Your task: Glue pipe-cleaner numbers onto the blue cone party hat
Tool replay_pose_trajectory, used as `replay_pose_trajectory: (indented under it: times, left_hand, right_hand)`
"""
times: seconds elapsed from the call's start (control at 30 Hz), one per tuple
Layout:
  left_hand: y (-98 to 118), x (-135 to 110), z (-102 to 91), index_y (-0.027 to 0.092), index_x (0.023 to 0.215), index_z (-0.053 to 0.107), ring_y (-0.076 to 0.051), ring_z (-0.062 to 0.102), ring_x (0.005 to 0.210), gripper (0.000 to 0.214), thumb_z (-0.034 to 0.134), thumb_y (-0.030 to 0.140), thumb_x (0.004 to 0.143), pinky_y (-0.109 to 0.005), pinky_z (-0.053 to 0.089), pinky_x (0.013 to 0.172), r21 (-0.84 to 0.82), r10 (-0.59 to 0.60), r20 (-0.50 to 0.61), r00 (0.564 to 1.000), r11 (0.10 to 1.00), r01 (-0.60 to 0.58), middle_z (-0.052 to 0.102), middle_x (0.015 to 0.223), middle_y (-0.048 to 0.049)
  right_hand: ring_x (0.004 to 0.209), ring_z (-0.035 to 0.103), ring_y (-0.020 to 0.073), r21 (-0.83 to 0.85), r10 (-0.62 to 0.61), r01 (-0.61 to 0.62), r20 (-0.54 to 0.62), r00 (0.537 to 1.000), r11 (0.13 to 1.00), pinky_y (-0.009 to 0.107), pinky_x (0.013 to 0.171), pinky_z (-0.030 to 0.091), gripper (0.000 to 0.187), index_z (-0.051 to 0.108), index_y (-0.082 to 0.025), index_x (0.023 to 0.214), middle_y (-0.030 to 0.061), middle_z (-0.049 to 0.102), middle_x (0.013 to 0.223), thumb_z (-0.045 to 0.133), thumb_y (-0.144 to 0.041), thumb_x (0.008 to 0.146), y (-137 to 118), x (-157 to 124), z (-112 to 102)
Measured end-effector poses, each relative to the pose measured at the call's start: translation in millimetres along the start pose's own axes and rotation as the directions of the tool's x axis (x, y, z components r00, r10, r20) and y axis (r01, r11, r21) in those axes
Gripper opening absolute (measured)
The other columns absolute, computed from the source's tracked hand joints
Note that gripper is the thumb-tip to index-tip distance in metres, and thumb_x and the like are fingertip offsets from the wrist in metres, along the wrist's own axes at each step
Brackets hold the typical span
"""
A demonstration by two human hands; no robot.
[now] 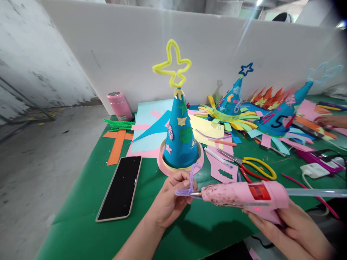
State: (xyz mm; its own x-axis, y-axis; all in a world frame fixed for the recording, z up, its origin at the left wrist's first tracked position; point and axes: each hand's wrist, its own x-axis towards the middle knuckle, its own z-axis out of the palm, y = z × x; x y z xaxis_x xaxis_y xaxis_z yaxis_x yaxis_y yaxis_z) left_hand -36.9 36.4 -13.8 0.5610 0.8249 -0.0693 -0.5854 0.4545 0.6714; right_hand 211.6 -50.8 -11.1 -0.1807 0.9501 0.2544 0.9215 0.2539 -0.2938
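Pinched in the fingers of my left hand is a bent purple pipe cleaner, shaped like a numeral or letter. My right hand is wrapped round the handle of a pink hot glue gun. Its metal nozzle meets or nearly meets the pipe cleaner, and a red light glows on its body. A clear glue stick runs out of its back. Just beyond my left hand stands a blue paper cone hat, with star and heart cutouts and a yellow pipe cleaner shape on top.
A phone lies at left, near a pink bottle and green pipe cleaners. Scissors lie right of the hat. Two more decorated cone hats stand farther right. Another person's hand rests at the right edge.
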Motion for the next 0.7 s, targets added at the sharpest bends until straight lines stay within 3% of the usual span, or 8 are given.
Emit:
replay_pose_trajectory:
  times: [0.3, 0.53, 0.7]
  left_hand:
    - [-3.0, -0.1, 1.7, 0.013, 0.065, 0.056, -0.007, 0.04, 0.05, 0.01, 0.061, 0.02, 0.07, -0.02, 0.031, 0.048, -0.01, -0.015, -0.077, 0.997, 1.0, 0.014, 0.049, 0.058, 0.0007]
    - [-2.8, -1.3, -0.6, 0.012, 0.066, 0.055, -0.007, 0.041, 0.051, 0.01, 0.058, 0.019, 0.073, -0.02, 0.031, 0.048, -0.009, -0.007, -0.058, 0.998, 1.0, 0.006, 0.048, 0.059, 0.0009]
    - [-0.6, -2.1, -1.6, 0.013, 0.067, 0.053, -0.008, 0.042, 0.051, 0.011, 0.052, 0.018, 0.077, -0.019, 0.028, 0.048, -0.001, 0.022, -0.012, 1.0, 1.0, -0.022, 0.051, 0.06, -0.0002]
  right_hand:
    - [0.071, 0.066, 0.0189, 0.145, -0.041, 0.045, -0.028, 0.999, 0.988, 0.021, 0.061, 0.055, 0.024, 0.064, -0.022, 0.094, 0.0028, 0.069, 0.085, 0.054, -0.03, 0.074, -28.1, 23.6, -8.1]
    - [0.068, 0.066, 0.0188, 0.157, -0.138, 0.15, -0.085, 0.987, 0.976, 0.02, 0.058, 0.054, 0.027, 0.062, -0.021, 0.098, 0.0032, 0.069, 0.084, 0.056, -0.028, 0.073, -28.0, 25.6, -6.0]
    - [0.077, 0.066, 0.0213, 0.117, -0.122, 0.135, -0.115, 0.986, 0.984, 0.022, 0.065, 0.055, 0.033, 0.06, -0.022, 0.104, 0.0036, 0.068, 0.095, 0.058, -0.03, 0.072, -21.2, 21.1, -4.4]
